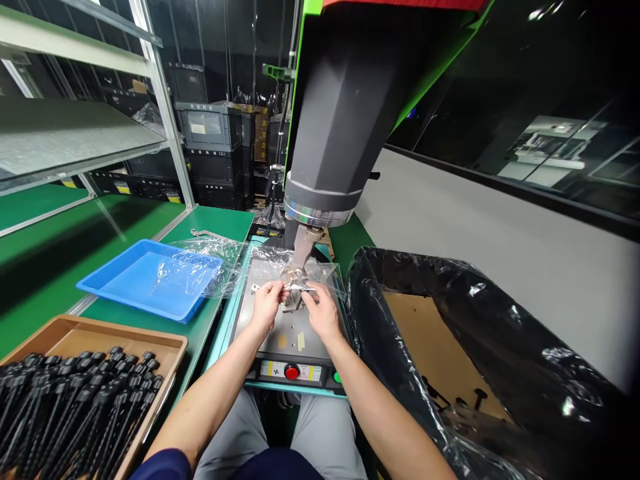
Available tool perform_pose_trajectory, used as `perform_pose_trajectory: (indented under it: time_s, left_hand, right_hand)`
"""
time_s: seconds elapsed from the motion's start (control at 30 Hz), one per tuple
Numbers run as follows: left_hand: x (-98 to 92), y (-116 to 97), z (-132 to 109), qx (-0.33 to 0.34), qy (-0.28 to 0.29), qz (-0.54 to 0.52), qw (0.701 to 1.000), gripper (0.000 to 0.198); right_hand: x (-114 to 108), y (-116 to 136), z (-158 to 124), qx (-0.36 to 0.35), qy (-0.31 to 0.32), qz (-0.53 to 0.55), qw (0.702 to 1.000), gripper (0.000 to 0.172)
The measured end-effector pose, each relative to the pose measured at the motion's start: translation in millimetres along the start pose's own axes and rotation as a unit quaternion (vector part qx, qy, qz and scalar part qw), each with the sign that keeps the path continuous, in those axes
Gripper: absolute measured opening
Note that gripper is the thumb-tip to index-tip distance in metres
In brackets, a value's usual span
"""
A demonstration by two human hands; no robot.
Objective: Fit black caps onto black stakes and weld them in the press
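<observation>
My left hand point(267, 305) is closed in a pinch on the near edge of a clear plastic film point(324, 272), just in front of a metal fixture point(293, 305). On the film's other side my right hand point(323, 311) has its thumb and fingers curled at the same edge. The film spreads across the metal work plate point(273, 339) and beneath the tapered metal horn point(304, 244) of the press. Horn and fixture stand close together behind my fingertips. Any small part between them is hidden by the film and my fingers.
Left are a blue tray point(137, 303) with clear film over its right side and a brown tray point(173, 343) of black rod-like parts point(75, 407). A bin lined with black plastic point(367, 313) stands right. The press head point(333, 120) hangs overhead; a red button point(291, 372) faces me.
</observation>
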State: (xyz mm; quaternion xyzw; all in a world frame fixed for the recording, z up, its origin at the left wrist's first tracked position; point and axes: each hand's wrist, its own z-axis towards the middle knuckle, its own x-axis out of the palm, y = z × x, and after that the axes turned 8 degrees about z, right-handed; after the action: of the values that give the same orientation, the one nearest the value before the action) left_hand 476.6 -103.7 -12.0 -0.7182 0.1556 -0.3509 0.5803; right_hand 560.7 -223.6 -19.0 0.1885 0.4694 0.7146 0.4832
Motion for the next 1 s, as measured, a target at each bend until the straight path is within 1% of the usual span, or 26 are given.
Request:
perform_pose_trajectory:
  time_s: [0.07,0.13,0.2,0.23,0.27,0.3,0.37,0.43,0.47,0.5,0.6,0.67,0.73,0.83,0.9,1.0]
  left_hand:
    - [-4.3,6,-4,-0.013,0.002,0.017,1.0,0.036]
    - [-10.0,12,-12,-0.047,0.01,0.039,0.998,0.04]
    - [-16.7,16,-26,-0.079,0.031,0.077,0.993,0.042]
    - [-20.0,17,-34,-0.079,0.045,0.103,0.991,0.041]
    - [-23.2,17,-44,-0.063,0.061,0.132,0.987,0.039]
    - [-26.0,18,-54,-0.034,0.079,0.162,0.983,0.036]
    - [-30.0,17,-75,0.04,0.124,0.211,0.969,0.031]
    - [-31.8,16,-91,0.101,0.164,0.246,0.95,0.03]
    - [-32.2,16,-97,0.122,0.17,0.261,0.942,0.029]
    - [-32.3,15,-102,0.139,0.164,0.276,0.937,0.027]
    - [-33.2,12,-108,0.159,0.122,0.307,0.93,0.021]
    - [-35.0,10,-109,0.16,0.107,0.31,0.931,0.02]
    - [-37.4,10,-111,0.16,0.099,0.306,0.933,0.021]
    - [-40.8,12,-117,0.126,0.097,0.281,0.946,0.025]
    - [-42.1,13,-123,0.084,0.107,0.245,0.96,0.028]
    - [-42.8,8,-135,0.035,0.118,0.2,0.972,0.031]
  right_hand:
    - [-7,11,-28,0.039,0.034,0.032,0.998,0.029]
    - [-13,21,-50,0.06,0.058,0.052,0.995,0.029]
    - [-17,30,-66,0.051,0.063,0.055,0.995,0.029]
    - [-19,33,-70,0.039,0.061,0.052,0.996,0.029]
    - [-21,36,-74,0.028,0.061,0.05,0.997,0.028]
    - [-21,38,-76,0.018,0.062,0.049,0.997,0.028]
    - [-21,40,-79,0.006,0.066,0.049,0.997,0.028]
    - [-18,41,-82,-0.001,0.068,0.053,0.996,0.028]
    - [-16,42,-84,-0.004,0.069,0.056,0.996,0.028]
    - [-15,43,-85,-0.006,0.07,0.06,0.996,0.028]
    - [-11,48,-90,-0.007,0.078,0.067,0.995,0.029]
    - [-11,50,-91,-0.005,0.091,0.068,0.994,0.035]
    - [-11,51,-90,-0.008,0.116,0.072,0.991,0.039]
    - [-10,51,-89,-0.002,0.167,0.093,0.982,0.03]
    - [-6,50,-90,0.044,0.182,0.134,0.973,0.027]
    - [1,49,-93,0.161,0.179,0.229,0.943,0.03]
